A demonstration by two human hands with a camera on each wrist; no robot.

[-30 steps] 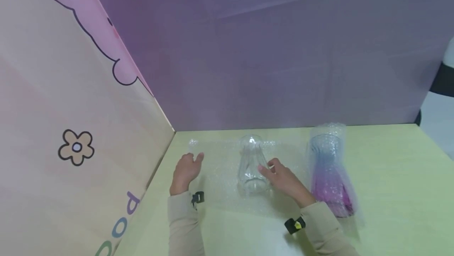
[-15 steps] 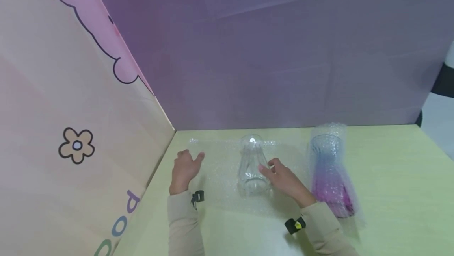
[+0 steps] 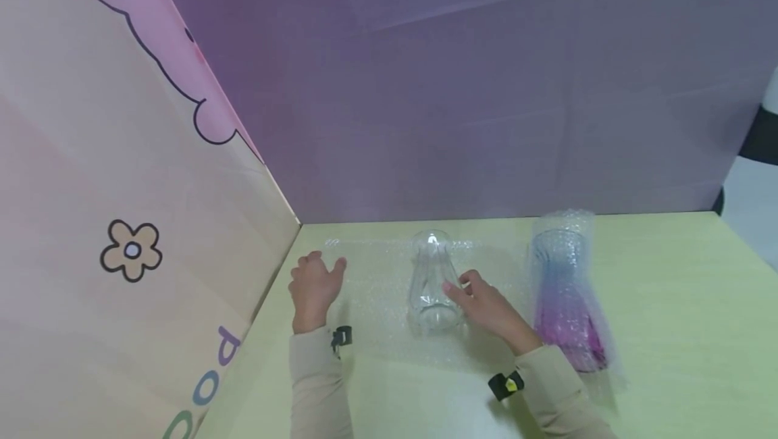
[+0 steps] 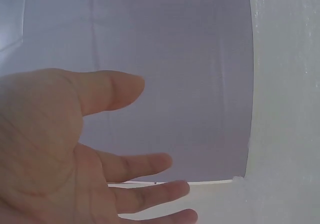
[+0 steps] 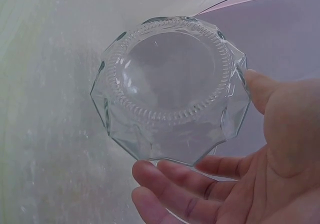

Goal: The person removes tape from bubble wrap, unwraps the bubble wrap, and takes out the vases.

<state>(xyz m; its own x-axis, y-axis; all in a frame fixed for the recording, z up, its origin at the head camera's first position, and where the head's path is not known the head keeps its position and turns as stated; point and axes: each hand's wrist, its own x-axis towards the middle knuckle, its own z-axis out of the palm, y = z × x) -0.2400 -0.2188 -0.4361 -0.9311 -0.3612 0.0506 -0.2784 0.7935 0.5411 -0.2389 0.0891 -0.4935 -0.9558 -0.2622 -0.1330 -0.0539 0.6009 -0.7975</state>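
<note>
A clear glass vase (image 3: pixel 430 283) lies on its side on a flat sheet of bubble wrap (image 3: pixel 377 324), its faceted base towards me. My right hand (image 3: pixel 489 307) grips it from the right. In the right wrist view, the thumb touches one side of the vase's base (image 5: pixel 170 76) and the fingers curl under the other. My left hand (image 3: pixel 315 294) is off to the left, near the sheet's left edge, with fingers and thumb spread. Nothing sits in its palm in the left wrist view.
To the right lies a blue-to-magenta vase (image 3: pixel 562 297) wrapped in bubble wrap. A purple wall panel (image 3: pixel 462 88) stands along the back edge of the pale green table (image 3: pixel 681 304). A light printed panel (image 3: pixel 182 304) borders the left side.
My left hand has drawn slightly up and left, and its fingers have spread out from near the sheet's edge. The right hand and clear vase have stayed in place.
</note>
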